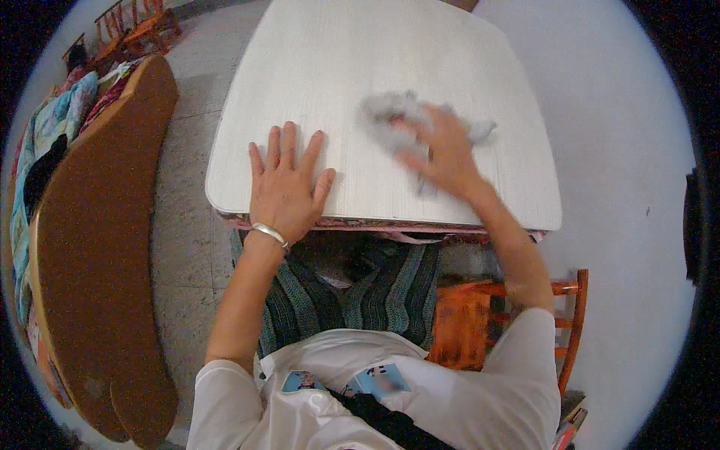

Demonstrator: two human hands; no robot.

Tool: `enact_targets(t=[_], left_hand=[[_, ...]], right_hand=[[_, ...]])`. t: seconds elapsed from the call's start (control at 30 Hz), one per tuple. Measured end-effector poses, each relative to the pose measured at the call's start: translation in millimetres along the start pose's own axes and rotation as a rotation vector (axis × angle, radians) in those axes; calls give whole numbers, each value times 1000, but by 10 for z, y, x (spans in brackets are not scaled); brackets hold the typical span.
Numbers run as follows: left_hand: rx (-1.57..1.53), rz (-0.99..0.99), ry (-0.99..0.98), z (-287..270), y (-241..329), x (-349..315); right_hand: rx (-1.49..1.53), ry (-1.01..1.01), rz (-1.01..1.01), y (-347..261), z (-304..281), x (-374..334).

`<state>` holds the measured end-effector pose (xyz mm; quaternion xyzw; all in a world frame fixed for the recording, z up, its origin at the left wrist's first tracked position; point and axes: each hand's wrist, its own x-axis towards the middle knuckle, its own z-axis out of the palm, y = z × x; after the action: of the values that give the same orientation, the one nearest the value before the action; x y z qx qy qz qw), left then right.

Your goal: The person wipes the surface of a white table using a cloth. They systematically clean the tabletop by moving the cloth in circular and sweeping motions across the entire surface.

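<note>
A white table (337,67) with rounded corners spreads out in front of me. My left hand (287,191) lies flat on its near left part, fingers spread and holding nothing; a silver bangle circles that wrist. Right of the middle, my right hand (448,159) grips a crumpled grey cloth (384,124) against the tabletop. Both the cloth and this hand are smeared by motion. Part of the cloth sticks out to the right of the fingers, and some of it is hidden beneath the hand.
A wooden chair (459,324) stands at my right, below the table edge. Along the left runs a brown padded piece of furniture (101,217) with colourful bedding (64,124) behind it. Another wooden chair (146,34) is at the far left. A pale wall (622,157) borders the right side.
</note>
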<state>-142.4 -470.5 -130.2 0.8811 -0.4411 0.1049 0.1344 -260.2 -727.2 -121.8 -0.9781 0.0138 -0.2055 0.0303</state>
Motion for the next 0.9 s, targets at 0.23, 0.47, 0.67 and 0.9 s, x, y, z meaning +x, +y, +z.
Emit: enact_targets(t=[0.23, 0.47, 0.67, 0.9], left_hand=[[39, -18, -41, -57, 32, 3], [-26, 2, -27, -87, 80, 45], [-3, -16, -23, -94, 56, 27], [31, -20, -37, -69, 78, 8]], right_hand=[[66, -79, 26, -39, -290, -223], [-226, -71, 559, 1687, 60, 344], [-270, -74, 355, 1131, 18, 192], [63, -138, 46, -188, -521, -643]])
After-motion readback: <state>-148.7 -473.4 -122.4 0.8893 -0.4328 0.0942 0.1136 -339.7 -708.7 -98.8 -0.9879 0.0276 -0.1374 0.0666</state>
